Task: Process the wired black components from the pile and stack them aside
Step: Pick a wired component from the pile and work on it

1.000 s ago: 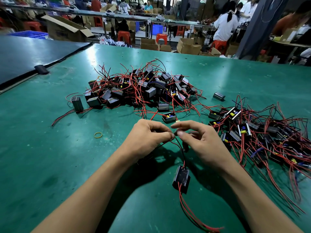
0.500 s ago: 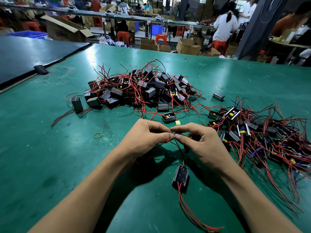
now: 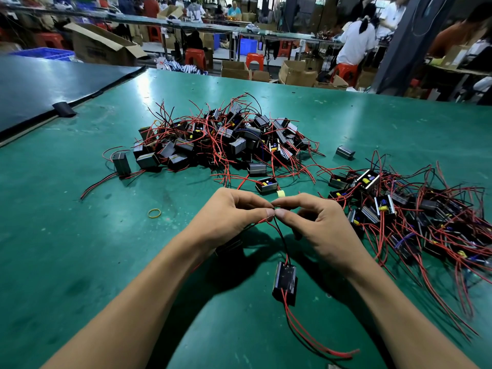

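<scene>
A black boxy component [image 3: 285, 282] hangs by its red and black wires [image 3: 280, 233] below my hands, over the green table [image 3: 66, 262]. My left hand [image 3: 229, 218] and my right hand [image 3: 319, 227] meet fingertip to fingertip and pinch the wire ends between thumb and forefinger. More red wires trail from the component's lower end toward me. A second dark component [image 3: 229, 245] is partly hidden under my left hand. The big pile of wired components [image 3: 221, 139] lies beyond my hands. Another spread heap of them [image 3: 415, 217] lies at the right.
A yellow rubber band [image 3: 154, 213] lies left of my hands. A small yellow bit [image 3: 280, 193] sits just past my fingertips. One loose component [image 3: 345, 152] rests between the heaps. A dark mat [image 3: 40, 83] covers the far left. People work at benches behind.
My fingertips have closed together on the wire ends. The hanging component has barely moved.
</scene>
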Tool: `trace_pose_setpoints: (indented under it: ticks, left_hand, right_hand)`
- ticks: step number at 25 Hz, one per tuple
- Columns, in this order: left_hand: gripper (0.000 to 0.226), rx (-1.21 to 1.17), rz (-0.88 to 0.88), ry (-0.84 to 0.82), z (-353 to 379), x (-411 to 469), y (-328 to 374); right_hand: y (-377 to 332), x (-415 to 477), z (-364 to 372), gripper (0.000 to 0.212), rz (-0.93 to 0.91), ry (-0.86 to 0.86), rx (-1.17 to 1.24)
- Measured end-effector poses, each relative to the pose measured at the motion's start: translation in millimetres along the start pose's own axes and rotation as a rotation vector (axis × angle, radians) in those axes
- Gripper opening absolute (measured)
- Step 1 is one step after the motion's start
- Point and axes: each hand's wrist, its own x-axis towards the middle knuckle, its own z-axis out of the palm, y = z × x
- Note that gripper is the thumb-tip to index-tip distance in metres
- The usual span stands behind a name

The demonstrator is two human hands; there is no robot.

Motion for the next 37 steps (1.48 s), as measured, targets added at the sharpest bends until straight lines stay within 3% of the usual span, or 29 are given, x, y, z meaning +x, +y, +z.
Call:
trace_pose_setpoints:
  ticks: [17, 21, 26, 30, 37]
  left_hand:
    - [0.008, 0.215, 0.067, 0.050, 4, -4, 5]
    - [0.008, 0.305, 0.123, 0.069, 7, -6, 7]
    - [0.009, 0.290, 0.105, 0.072, 5, -5, 6]
    - [0.011, 0.306, 0.064, 0.115, 3, -3, 2]
    - [0.013, 0.291, 0.051, 0.140, 3, -2, 0]
  right_hand:
    - [-9, -2, 4, 0.012, 0.016, 0.044, -0.139]
    - [-10, 1, 4, 0.021, 0.157, 0.019, -0.089]
    - [-9, 1, -1, 0.023, 0.329, -0.093, 0.151]
    - [-8, -1, -7, 0.009, 0.190, -0.135, 0.020]
    - [-2, -6, 5, 0.003, 0.005, 0.020, -0.089]
